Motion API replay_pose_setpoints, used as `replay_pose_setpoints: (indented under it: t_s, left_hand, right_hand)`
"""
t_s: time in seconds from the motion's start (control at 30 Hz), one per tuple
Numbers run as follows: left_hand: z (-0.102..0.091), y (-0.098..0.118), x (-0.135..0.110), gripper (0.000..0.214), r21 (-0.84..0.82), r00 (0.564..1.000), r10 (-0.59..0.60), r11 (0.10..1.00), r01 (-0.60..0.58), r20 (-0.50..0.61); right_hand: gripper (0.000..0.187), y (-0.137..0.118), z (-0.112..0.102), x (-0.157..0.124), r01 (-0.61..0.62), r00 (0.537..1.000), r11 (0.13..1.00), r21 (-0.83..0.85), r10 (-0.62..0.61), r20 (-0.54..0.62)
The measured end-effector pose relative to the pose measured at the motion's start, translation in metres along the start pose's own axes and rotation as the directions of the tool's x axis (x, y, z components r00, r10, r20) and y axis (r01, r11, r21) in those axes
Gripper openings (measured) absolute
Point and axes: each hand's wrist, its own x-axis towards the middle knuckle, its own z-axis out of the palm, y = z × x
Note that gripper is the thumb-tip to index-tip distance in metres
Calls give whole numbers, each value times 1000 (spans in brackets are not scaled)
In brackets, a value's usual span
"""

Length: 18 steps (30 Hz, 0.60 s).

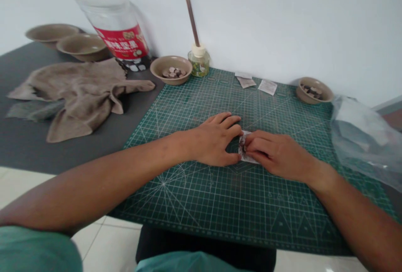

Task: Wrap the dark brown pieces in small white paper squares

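Note:
Both of my hands rest on a green cutting mat [201, 188] and meet over a small white packet [244, 149] with dark bits inside. My left hand [215, 140] lies knuckles up, fingers curled, its fingertips pinching the packet's left edge. My right hand [276, 154] covers the packet's right side, fingers pressed together on it. Most of the packet is hidden beneath my fingers.
A tan bowl of small round pieces [171, 70] and a reed diffuser bottle [199, 60] stand at the mat's far edge. Small packets [267, 86] and another filled bowl [313, 90] lie far right. A crumpled cloth [75, 96], two bowls [83, 47], a plastic jar [117, 29] and a clear bag [364, 138] flank the mat.

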Motion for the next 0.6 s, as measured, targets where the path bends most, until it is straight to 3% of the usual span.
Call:
replay_pose_setpoints:
  t_s: [0.07, 0.13, 0.27, 0.33, 0.47, 0.6]
  left_hand:
    - [1, 0, 0, 63, -1, 1000, -7, 1000, 7, -6]
    - [2, -1, 0, 63, -5, 1000, -10, 1000, 10, -9]
    - [1, 0, 0, 62, -1, 1000, 4, 1000, -4, -9]
    - [1, 0, 0, 61, 1, 1000, 10, 1000, -10, -11]
    - [0, 0, 0, 60, 0, 1000, -14, 1000, 14, 2]
    - [1, 0, 0, 62, -11, 1000, -8, 1000, 8, -2]
  right_hand:
    - [13, 2, -1, 2, -85, 994, 994, -73, 80, -71]
    - [12, 5, -3, 1, -125, 991, 988, -87, 120, -61]
    - [12, 0, -4, -4, -26, 997, 999, -23, 28, 67]
    - [14, -3, -1, -3, -35, 999, 998, -46, 36, 28]
    - [12, 4, -4, -3, -167, 984, 982, -91, 161, -77]
    - [9, 4, -8, -6, -65, 997, 996, 60, 62, 41]
